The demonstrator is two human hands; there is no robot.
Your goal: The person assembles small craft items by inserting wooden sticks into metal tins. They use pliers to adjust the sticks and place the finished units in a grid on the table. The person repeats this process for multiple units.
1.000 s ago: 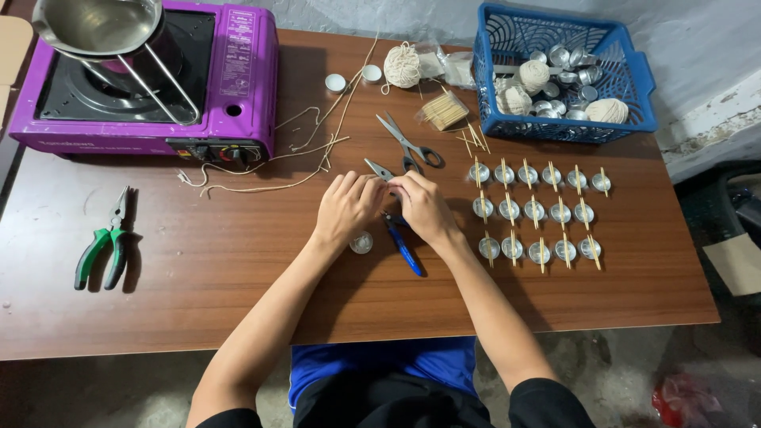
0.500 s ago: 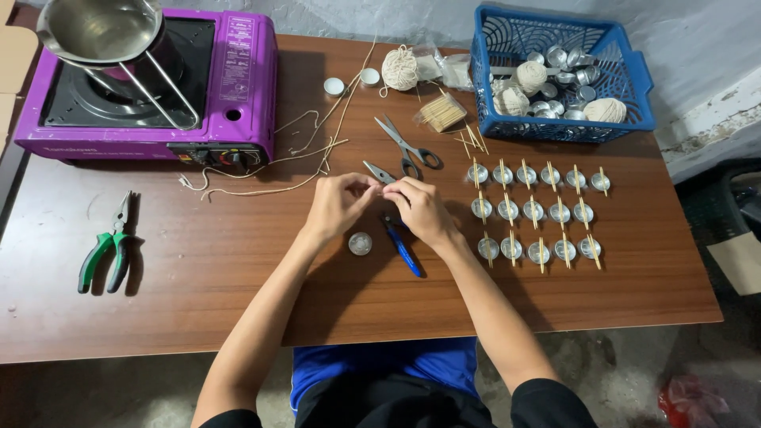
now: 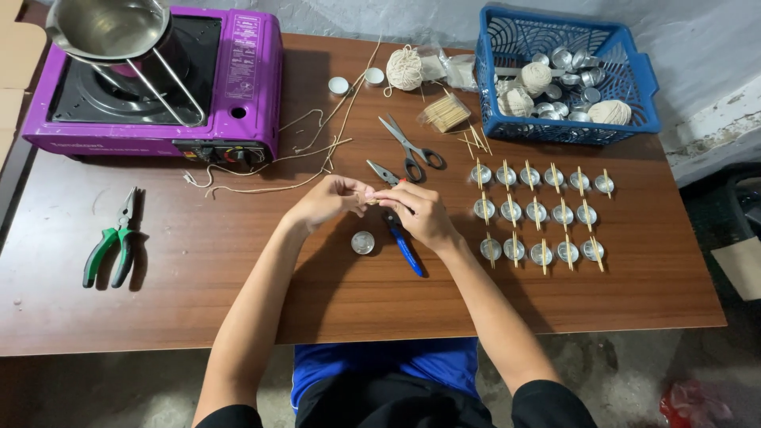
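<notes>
My left hand (image 3: 329,200) and my right hand (image 3: 420,212) meet above the middle of the brown table (image 3: 198,293). Together they pinch a small thin wooden stick (image 3: 369,199) between their fingertips. A single small round metal cup (image 3: 363,242) lies on the table just below the hands. Blue-handled pliers (image 3: 403,238) lie partly under my right hand. To the right, small metal cups with sticks across them (image 3: 539,212) stand in three rows.
A purple gas stove (image 3: 158,87) with a metal pot (image 3: 107,28) sits back left. Green-handled pliers (image 3: 113,246) lie at the left. Scissors (image 3: 412,147), loose string (image 3: 317,150), a stick bundle (image 3: 446,112) and a twine ball (image 3: 405,67) lie behind. A blue basket (image 3: 567,75) stands back right.
Both hands have stayed together at the table's middle, shifting only slightly. The lone metal cup below them is now uncovered.
</notes>
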